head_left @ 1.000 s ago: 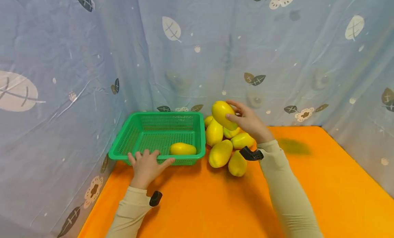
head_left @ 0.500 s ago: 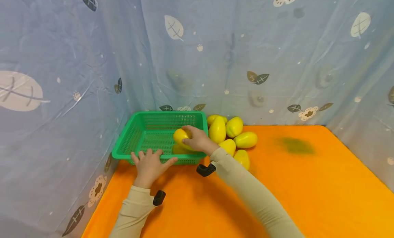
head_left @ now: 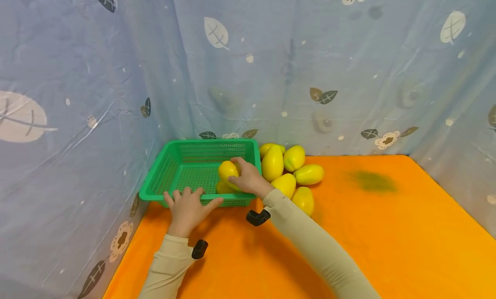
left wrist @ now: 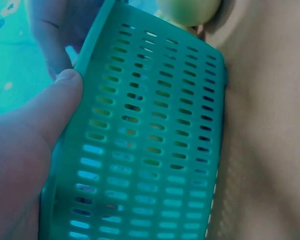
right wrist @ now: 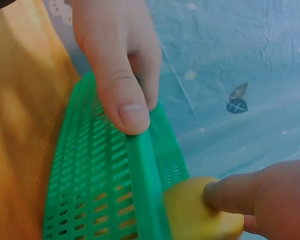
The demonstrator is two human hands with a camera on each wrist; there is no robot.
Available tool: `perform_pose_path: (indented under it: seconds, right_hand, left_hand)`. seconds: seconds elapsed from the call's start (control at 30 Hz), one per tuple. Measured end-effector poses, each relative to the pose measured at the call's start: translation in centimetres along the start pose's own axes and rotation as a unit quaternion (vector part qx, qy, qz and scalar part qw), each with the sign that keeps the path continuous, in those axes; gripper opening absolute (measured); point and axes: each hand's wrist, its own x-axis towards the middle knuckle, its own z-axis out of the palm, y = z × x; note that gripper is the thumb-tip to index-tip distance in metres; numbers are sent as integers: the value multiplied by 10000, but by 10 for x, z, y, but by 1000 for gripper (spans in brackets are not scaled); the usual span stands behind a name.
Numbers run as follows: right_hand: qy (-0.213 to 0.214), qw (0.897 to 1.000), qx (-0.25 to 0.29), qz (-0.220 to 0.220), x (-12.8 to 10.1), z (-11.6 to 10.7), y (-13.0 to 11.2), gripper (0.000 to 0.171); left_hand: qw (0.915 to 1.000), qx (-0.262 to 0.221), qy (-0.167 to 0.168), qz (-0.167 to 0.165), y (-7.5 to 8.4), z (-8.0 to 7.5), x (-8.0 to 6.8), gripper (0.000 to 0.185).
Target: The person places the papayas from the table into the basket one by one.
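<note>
A green plastic basket (head_left: 182,170) stands in the left back corner of an orange table. My left hand (head_left: 189,196) grips its front rim, thumb against the outer wall (left wrist: 155,140), fingers over the edge. The left hand (right wrist: 121,70) also shows from the right wrist view, on the basket rim (right wrist: 140,170). My right hand (head_left: 239,175) holds a yellow fruit (head_left: 227,170) inside the basket's right end, just above a second yellow fruit (head_left: 221,188) lying on the basket floor. A fingertip of the right hand (right wrist: 260,197) presses the held fruit (right wrist: 190,215).
Several more yellow fruits (head_left: 288,172) lie piled on the orange table (head_left: 387,238) right of the basket, against the blue leaf-patterned curtain (head_left: 310,66). The curtain closes off the back and both sides. A dark green smudge (head_left: 372,181) marks the table at the right.
My right hand carried the yellow fruit from above the pile leftwards and down into the basket, then barely moved in the last half second. The left hand has stayed on the rim.
</note>
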Motion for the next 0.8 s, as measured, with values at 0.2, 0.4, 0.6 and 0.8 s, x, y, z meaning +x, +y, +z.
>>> perform_pose_path:
  seconds: [0.2, 0.4, 0.6, 0.8]
  right_hand:
    - [28, 9999, -81, 87, -3, -3, -2, 62]
    - [122, 9991, -412, -56, -6, -9, -4, 63]
    - [139, 9997, -180, 103, -14, -33, -6, 67]
    - [465, 9984, 65, 329, -25, -84, 5, 69]
  left_hand:
    - [9999, -11, -107, -25, -1, 1, -1, 83]
    - [9999, -26, -112, -9, 0, 1, -3, 83]
    - [9999, -6, -147, -8, 1, 0, -2, 83]
    - [9999, 13, -163, -12, -1, -2, -1, 84]
